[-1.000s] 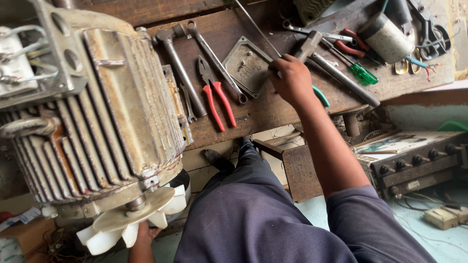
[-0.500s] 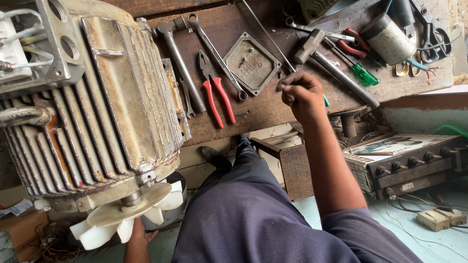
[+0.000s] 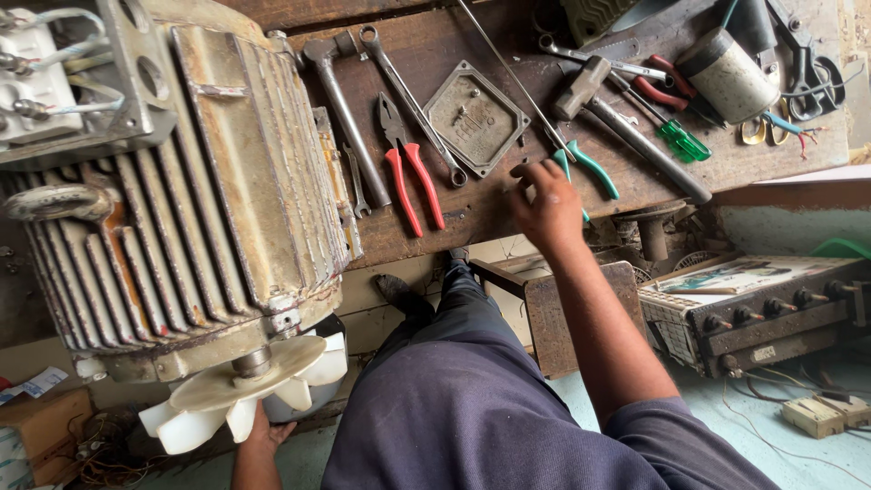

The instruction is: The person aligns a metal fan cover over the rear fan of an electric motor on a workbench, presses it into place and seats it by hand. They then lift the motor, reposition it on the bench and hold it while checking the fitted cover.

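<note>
Overhead, right hand (image 3: 547,210) above green-handled pliers (image 3: 590,168)

The left hand (image 3: 265,434) is mostly hidden beneath the white fan (image 3: 245,392), so its grip cannot be told. The right hand (image 3: 547,207) shows only its back; whether the fingertips pinch anything is unclear. The motor (image 3: 181,181) runs off the left edge. The scissors (image 3: 807,63) are cut by the top edge.

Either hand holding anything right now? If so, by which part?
Right hand hovers over the bench by the green-handled tool; any grip cannot be told. Left hand sits under the motor's white fan, grip hidden.
</note>
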`<state>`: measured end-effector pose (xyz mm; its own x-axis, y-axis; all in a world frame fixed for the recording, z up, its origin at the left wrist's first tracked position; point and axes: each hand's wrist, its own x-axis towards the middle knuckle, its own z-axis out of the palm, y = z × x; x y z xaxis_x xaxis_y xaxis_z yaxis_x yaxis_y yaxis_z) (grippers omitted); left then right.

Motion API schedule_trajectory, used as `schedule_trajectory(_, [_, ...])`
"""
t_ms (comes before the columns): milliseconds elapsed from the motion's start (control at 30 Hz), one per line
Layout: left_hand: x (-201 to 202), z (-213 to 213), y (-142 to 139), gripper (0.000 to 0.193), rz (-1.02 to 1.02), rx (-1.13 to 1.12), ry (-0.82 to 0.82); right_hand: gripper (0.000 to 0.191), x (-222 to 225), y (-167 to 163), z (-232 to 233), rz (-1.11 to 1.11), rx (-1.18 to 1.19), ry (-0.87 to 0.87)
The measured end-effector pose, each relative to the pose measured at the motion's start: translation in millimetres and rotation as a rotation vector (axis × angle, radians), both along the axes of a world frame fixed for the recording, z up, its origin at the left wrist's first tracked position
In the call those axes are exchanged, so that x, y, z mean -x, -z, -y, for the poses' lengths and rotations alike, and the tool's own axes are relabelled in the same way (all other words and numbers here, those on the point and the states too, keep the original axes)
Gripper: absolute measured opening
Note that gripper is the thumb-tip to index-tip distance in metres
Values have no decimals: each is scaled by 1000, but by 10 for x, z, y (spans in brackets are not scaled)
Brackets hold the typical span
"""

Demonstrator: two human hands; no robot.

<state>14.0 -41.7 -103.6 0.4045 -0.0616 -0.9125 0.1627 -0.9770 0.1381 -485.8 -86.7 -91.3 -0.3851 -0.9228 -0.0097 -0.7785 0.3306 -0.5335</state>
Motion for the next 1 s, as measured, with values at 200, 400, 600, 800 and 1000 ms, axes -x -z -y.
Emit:
schedule_trajectory(200, [-22, -85, -12, 87, 6, -55, -57, 20, 235, -143, 668, -94, 109, -170])
schedule_trajectory(400, [-31, -189, -29, 102, 52, -116, -8, 24, 215, -230, 1418, -234, 89, -388])
schedule_trajectory(600, [-62, -235, -19, 103, 39, -124, -64, 17, 368, -157, 1284, 283, 125, -256])
schedule_trajectory(800, [-80, -164, -15, 92, 30, -114, -47, 19, 561, -181, 523, 680, -38, 35])
schedule_trajectory(1000, [-115, -82, 49, 82, -14, -89, -58, 12, 311, -147, 111, -150, -26, -303])
